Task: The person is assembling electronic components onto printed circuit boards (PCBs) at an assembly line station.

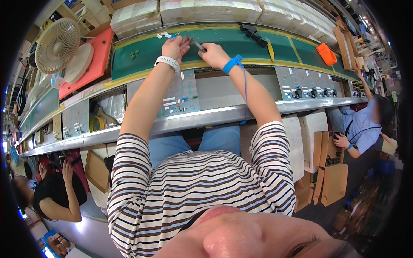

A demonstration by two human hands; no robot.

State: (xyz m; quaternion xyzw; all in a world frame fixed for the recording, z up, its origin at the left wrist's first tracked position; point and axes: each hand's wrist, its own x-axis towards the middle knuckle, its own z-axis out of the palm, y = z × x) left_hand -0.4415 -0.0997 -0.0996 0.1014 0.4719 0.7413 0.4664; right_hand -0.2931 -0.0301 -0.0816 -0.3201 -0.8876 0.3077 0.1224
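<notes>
Over the green mat (150, 51), my left hand (175, 48) has its fingers curled inward. Anything in them is too small to make out. My right hand (215, 55) is closed on a slim grey metal tool (198, 45), whose tip points toward the left fingertips. Small white parts (162, 35) lie just beyond my left hand. Nearer to me, beneath the left forearm, sits a circuit board (178, 92) with white and blue components. A blue wrist strap (232, 63) with a cord is on my right wrist, and a white watch band (167, 63) on my left.
Black blocks (253, 35), a yellow knife (270, 50) and an orange tape dispenser (326, 54) lie to the right. More boards (306, 84) sit along the metal rail (215, 115). At left stands a fan (58, 45). Co-workers sit at both sides.
</notes>
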